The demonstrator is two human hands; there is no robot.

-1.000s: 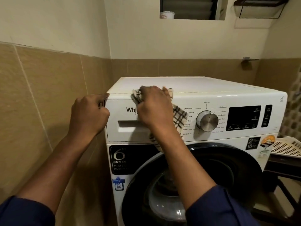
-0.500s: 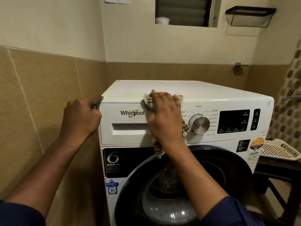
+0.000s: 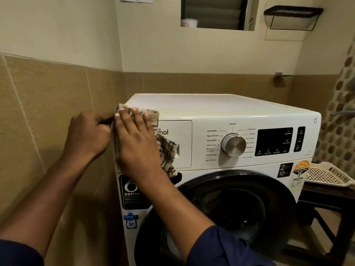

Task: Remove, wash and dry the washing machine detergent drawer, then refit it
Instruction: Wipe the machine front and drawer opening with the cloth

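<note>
presses checked cloth [image 3: 167, 150] flat vs front of drawer [image 3: 182, 143] w/ right hand [image 3: 134, 143], fingers [image 3: 132, 120] straight and spread, not curled round anything. covers drawer's left part + start of the logo w/ hand and cloth; lets cloth's lower end hang past drawer's bottom edge. finds drawer seated flush in top-left of washing machine [image 3: 211, 104] front, left of knob [image 3: 233, 144]. curls left hand [image 3: 88, 135] at machine's top-left corner, touching cloth's left edge; can't tell if gripping cloth or corner. far right, just beside machine: white basket [image 3: 326, 173] on dark stand [image 3: 326, 196].
</note>
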